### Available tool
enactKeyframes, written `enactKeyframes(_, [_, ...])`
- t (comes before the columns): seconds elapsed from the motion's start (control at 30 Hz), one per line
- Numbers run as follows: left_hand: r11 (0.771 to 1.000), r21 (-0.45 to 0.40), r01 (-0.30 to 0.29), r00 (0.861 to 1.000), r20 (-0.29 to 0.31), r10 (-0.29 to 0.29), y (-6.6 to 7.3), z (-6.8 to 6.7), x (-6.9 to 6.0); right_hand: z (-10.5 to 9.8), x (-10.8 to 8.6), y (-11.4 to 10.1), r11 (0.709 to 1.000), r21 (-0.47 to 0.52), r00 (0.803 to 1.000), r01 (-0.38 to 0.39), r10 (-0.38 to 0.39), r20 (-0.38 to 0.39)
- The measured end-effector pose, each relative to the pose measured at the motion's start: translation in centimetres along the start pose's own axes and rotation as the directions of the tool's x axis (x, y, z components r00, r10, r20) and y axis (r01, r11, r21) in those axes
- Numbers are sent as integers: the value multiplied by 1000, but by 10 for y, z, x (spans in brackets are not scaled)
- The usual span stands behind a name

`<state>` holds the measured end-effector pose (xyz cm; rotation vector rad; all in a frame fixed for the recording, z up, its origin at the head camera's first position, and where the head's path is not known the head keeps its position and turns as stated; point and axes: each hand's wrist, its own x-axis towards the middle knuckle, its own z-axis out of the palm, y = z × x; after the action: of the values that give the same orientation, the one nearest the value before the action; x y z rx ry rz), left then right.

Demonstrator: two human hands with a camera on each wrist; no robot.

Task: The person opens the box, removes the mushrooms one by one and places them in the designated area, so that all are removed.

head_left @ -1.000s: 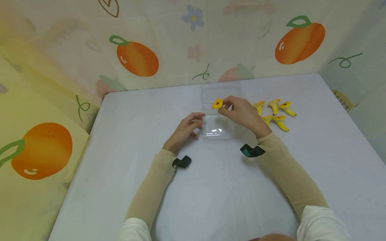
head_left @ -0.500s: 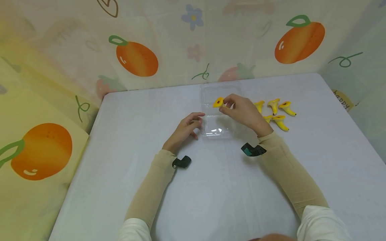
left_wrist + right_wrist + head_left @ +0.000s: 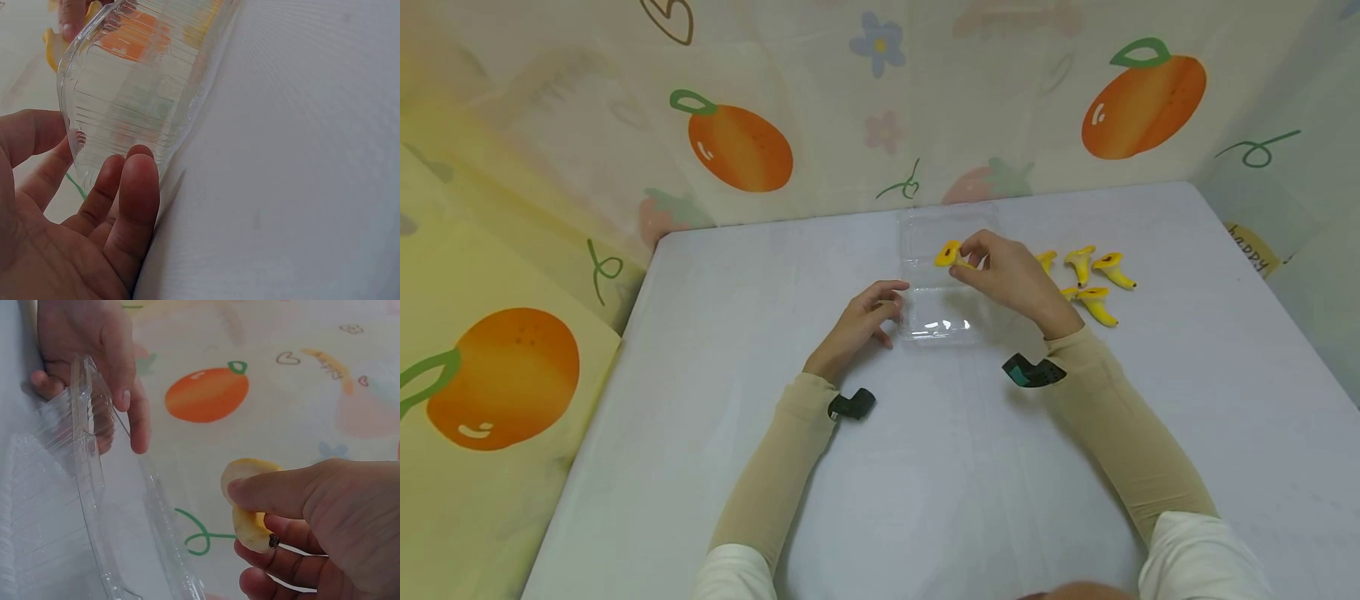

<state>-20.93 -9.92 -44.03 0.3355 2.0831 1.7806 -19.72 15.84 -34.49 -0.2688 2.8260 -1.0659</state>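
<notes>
My right hand [image 3: 1017,279] pinches a small yellow banana-shaped piece [image 3: 948,252] between thumb and fingers, above a clear plastic box. It has a flared orange-yellow end with a dark centre; in the right wrist view the banana-shaped piece [image 3: 255,532] shows a dark tip near the fingers. The clear plastic box [image 3: 936,329] lies unfolded, its lid half [image 3: 951,233] toward the wall. At the box's left side, my left hand [image 3: 857,325] touches the edge with loosely bent fingers. In the left wrist view, fingertips [image 3: 139,181] rest against the ribbed plastic wall [image 3: 125,94].
Several similar yellow banana-shaped pieces [image 3: 1098,307] lie on the white tabletop [image 3: 925,467] right of the box, some partly behind my right hand. A printed fabric wall [image 3: 820,108] rises at the table's back edge. Dark wrist cameras [image 3: 1034,371] stick out from both forearms.
My right hand has shifted slightly right and away from me, turning the banana-shaped piece a little. The left hand and the box stay in place.
</notes>
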Motion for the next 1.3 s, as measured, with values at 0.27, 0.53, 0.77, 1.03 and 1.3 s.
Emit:
enactKeyframes(0.27, [1000, -13, -8, 1000, 11, 8, -1, -1, 0, -3, 1, 3, 1000, 15, 1000, 0, 0, -18])
enactKeyframes(0.53, [1000, -21, -12, 1000, 24, 12, -1, -1, -1, -4, 0, 4, 1000, 23, 1000, -7, 7, -12])
enactKeyframes(0.77, [1000, -30, -7, 1000, 28, 8, 0, -1, -1, -5, 0, 6, 999, 28, 1000, -25, 25, -14])
enactKeyframes(1.03, [999, -33, -7, 999, 33, 8, 0, -1, -1, -9, -1, 7, 999, 28, 999, -39, 39, -26])
enactKeyframes(1.3, [999, -36, -11, 1000, 28, 12, -2, -1, -2, -12, -3, 9, 998, 51, 999, -44, 45, -27])
